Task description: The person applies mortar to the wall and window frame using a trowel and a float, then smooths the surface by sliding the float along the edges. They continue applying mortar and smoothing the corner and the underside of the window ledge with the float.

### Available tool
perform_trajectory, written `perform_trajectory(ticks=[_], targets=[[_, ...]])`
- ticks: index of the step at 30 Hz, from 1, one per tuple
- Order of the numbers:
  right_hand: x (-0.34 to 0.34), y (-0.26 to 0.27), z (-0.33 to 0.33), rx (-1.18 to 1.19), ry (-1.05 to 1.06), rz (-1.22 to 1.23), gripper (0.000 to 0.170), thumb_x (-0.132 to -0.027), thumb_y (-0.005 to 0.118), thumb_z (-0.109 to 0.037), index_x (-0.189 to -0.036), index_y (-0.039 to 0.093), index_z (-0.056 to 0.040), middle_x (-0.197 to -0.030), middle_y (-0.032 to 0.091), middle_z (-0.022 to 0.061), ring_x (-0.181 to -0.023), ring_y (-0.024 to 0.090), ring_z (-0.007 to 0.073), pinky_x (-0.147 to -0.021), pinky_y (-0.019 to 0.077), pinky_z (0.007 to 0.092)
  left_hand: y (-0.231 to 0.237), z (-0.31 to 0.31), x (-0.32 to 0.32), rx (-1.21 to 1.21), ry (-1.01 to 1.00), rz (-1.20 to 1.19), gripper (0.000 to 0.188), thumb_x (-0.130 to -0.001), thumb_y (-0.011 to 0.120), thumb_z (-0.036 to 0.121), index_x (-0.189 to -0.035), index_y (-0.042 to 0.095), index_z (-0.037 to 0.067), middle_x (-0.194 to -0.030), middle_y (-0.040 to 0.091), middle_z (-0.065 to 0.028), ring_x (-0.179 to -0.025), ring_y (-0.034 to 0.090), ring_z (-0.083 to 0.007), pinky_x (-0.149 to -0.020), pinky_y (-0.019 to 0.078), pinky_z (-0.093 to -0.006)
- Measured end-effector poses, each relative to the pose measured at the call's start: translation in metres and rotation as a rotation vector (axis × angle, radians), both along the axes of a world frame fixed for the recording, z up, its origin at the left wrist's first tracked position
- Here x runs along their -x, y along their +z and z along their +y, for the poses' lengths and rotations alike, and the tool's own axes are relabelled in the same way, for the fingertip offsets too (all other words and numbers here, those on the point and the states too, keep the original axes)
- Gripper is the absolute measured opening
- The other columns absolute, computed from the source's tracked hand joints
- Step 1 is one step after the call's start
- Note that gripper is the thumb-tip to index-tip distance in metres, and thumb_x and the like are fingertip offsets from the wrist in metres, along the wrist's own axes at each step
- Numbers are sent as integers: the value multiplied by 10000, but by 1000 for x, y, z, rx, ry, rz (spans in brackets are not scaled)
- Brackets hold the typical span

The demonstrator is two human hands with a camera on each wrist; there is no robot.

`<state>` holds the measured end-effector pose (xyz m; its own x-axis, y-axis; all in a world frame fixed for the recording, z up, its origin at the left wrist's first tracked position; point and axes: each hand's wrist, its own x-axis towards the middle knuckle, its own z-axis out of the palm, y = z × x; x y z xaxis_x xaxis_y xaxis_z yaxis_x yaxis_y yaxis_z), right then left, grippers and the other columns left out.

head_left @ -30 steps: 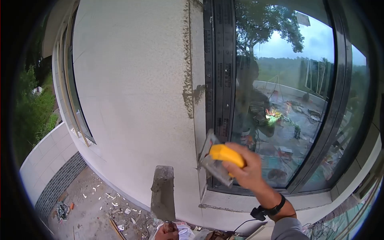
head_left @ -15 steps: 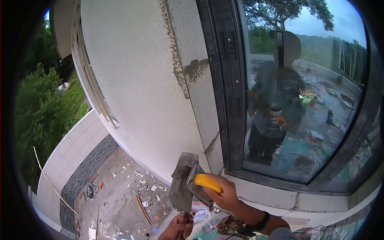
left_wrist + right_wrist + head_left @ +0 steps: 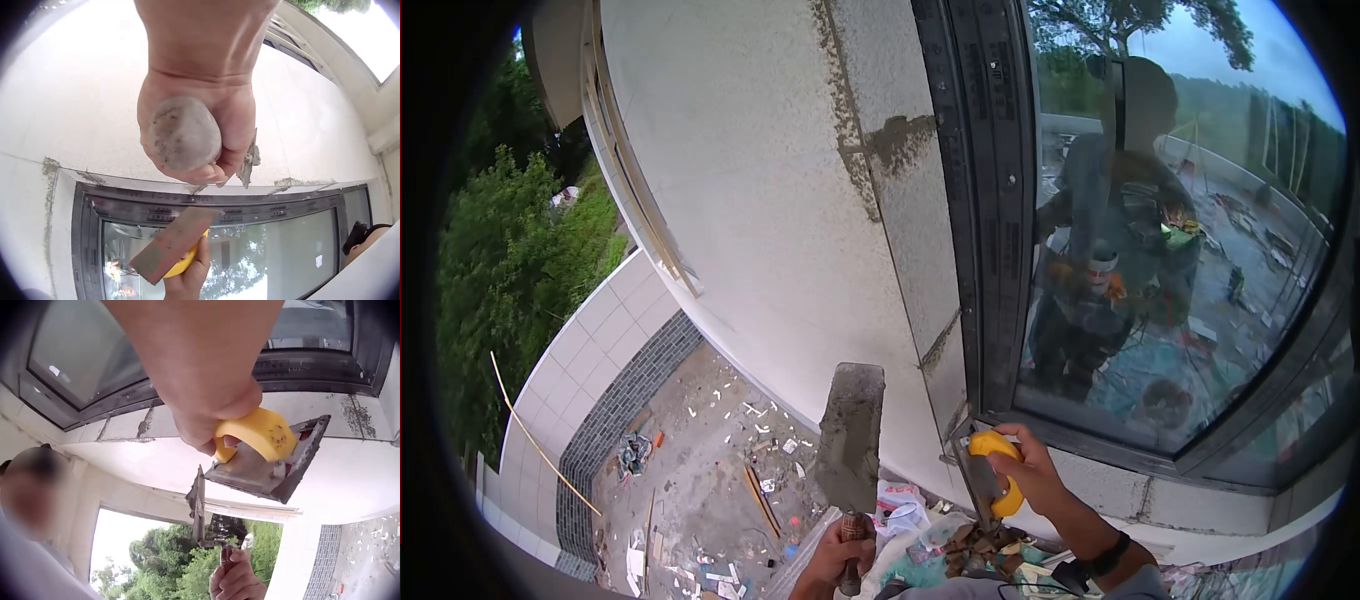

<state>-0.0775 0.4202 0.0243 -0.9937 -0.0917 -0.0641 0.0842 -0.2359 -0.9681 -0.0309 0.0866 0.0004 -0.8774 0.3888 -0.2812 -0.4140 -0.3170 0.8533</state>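
Note:
My left hand (image 3: 845,552) grips the brown handle of a trowel (image 3: 850,430), its blade pointing up with grey mortar spread over it. In the left wrist view the rounded butt of the trowel handle (image 3: 184,134) pokes out of the fist. My right hand (image 3: 1040,472) holds a plastering float (image 3: 269,469) by its yellow loop handle. The float's flat plate stands on edge beside the window-side corner of the pale wall (image 3: 750,200), right of the trowel. Grey smears cover the back of the plate in the right wrist view. A dark damp mortar patch (image 3: 902,142) marks the wall's return.
A black window frame (image 3: 990,180) with reflecting glass (image 3: 1180,300) rises at the right, above a rough ledge (image 3: 1090,490). Bags and scraps (image 3: 905,512) lie below. Debris litters the floor (image 3: 700,440) at the left, bounded by a curved low wall (image 3: 605,340).
The float left the wall corner by the window, came over to the trowel blade, then moved right to the lower corner near the ledge. The head view has shifted; both hands keep their tools.

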Motion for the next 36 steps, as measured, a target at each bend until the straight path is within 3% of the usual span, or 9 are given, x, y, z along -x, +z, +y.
perform_trajectory(ticks=[4, 10, 12, 17, 24, 26, 30, 31, 36], targets=[[-13, 13, 3, 74, -15, 109, 437, -906, 622, -129, -1284, 411, -70, -807, 552, 40, -638, 538, 103, -601, 435, 254, 7, -3, 5, -11, -29, 38, 278, -783, 643, -2, -1027, 510, -4, -620, 492, -75, -427, 500, -178, -403, 398, -304], [-46, 64, -5, -139, 134, 472, 717, -910, 641, -95, -1477, 205, -50, -1244, 524, 184, -890, 634, 192, -812, 521, 347, 24, -5, 27, 30, -68, 132, 264, -768, 667, 21, -980, 510, -2, -631, 521, -74, -426, 504, -165, -400, 415, -280], [-49, 69, -11, -307, 107, 466, 660, -919, 628, -57, -1468, 261, -37, -1270, 528, 180, -993, 598, 162, -895, 471, 323, 34, 1, 31, 22, -18, 101, 255, -763, 688, 38, -940, 508, 1, -622, 521, -65, -430, 507, -154, -402, 413, -263], [-55, 82, -32, -237, 12, 527, 640, -906, 660, -92, -1438, 319, 8, -1140, 597, 145, -940, 633, 183, -854, 504, 325, 45, 3, 38, 63, -44, 221, 254, -786, 715, 80, -900, 497, 16, -609, 516, -35, -442, 510, -124, -410, 406, -255], [-49, 92, -45, -585, -72, 843, 536, -808, 767, -169, -1258, 537, 8, -1113, 633, 216, -810, 679, 312, -746, 539, 366, 45, -3, 50, 50, -113, 287, 262, -820, 713, 74, -971, 504, 32, -670, 532, -20, -491, 539, -106, -445, 436, -254], [-46, 103, -51, -760, 17, 1045, 532, -795, 770, -149, -1254, 543, -5, -1098, 642, 187, -809, 673, 330, -725, 533, 391, 50, 0, 50, 76, -53, 288, 245, -803, 711, 77, -892, 487, 32, -618, 518, -29, -443, 507, -109, -416, 407, -247], [-41, 105, -70, -1037, 124, 1242, 557, -728, 774, -136, -1253, 591, -164, -1028, 646, 71, -768, 664, 228, -722, 522, 363, 41, -1, 58, 69, -13, 316, 256, -803, 718, 76, -959, 525, 10, -644, 545, -33, -448, 514, -113, -414, 415, -252], [-43, 107, -77, -1110, 88, 1249, 558, -710, 752, -168, -1238, 604, -270, -1023, 638, 7, -835, 653, 176, -806, 506, 336, 40, -3, 61, 111, -45, 354, 249, -820, 705, 74, -983, 523, 26, -672, 561, -26, -478, 515, -95, -438, 415, -245], [-29, 114, -83, -1317, -49, 1438, 500, -729, 714, -214, -1202, 626, -350, -1055, 614, -59, -1006, 605, 150, -1018, 430, 411, 36, 4, 68, 174, 24, 526, 304, -823, 722, 111, -1043, 525, 36, -652, 557, 10, -514, 496, -58, -474, 396, -230]])
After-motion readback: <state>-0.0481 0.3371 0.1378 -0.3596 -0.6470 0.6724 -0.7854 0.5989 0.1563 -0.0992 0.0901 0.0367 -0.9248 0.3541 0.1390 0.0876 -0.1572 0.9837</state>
